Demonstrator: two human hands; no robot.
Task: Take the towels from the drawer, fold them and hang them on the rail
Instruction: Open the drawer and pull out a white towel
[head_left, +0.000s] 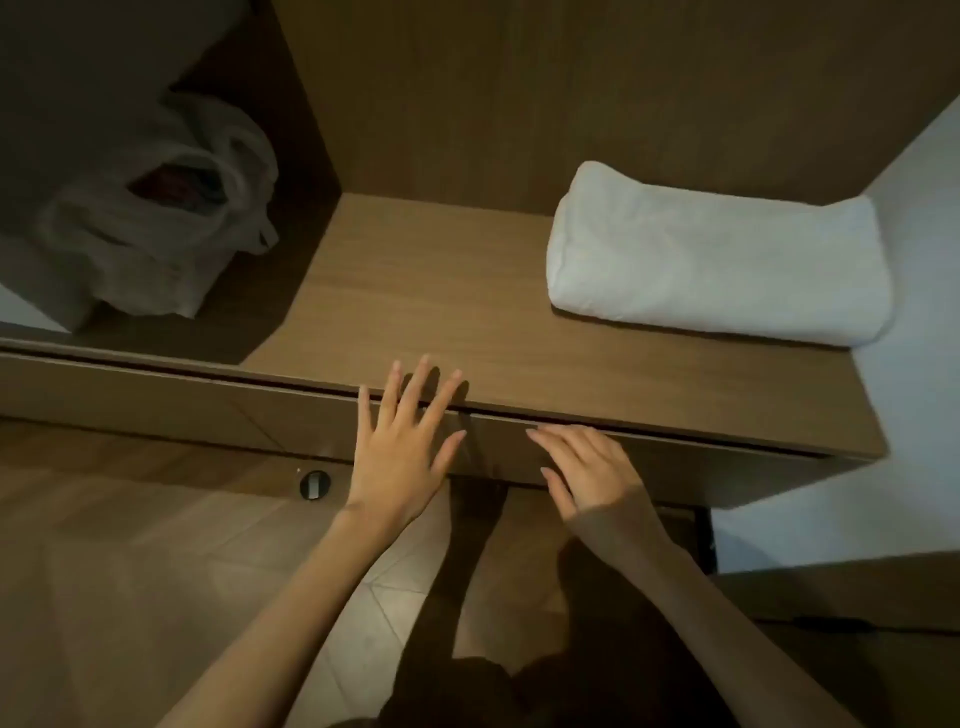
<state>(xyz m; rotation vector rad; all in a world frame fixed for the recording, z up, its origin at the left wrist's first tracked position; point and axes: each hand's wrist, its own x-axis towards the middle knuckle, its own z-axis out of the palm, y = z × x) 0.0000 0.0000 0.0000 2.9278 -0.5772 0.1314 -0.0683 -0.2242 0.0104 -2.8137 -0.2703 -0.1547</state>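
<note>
Brown wood wardrobe panels (467, 104); wood-look floor (130, 545); white wall (909, 389) right; dim light.

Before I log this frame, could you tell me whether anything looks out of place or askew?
Nothing looks spilled or damaged. The folded towel lies on the top, at a slant to its front edge. A crumpled bag slumps in the left compartment, mouth gaping.

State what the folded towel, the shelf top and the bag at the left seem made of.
Towel: white terry cotton by its look, matte, soft nubby pile.
Shelf top: wood or wood-grain laminate, matte, straight grain lines.
Bag: thin translucent plastic, probably; crinkled, dark contents showing through.
</note>
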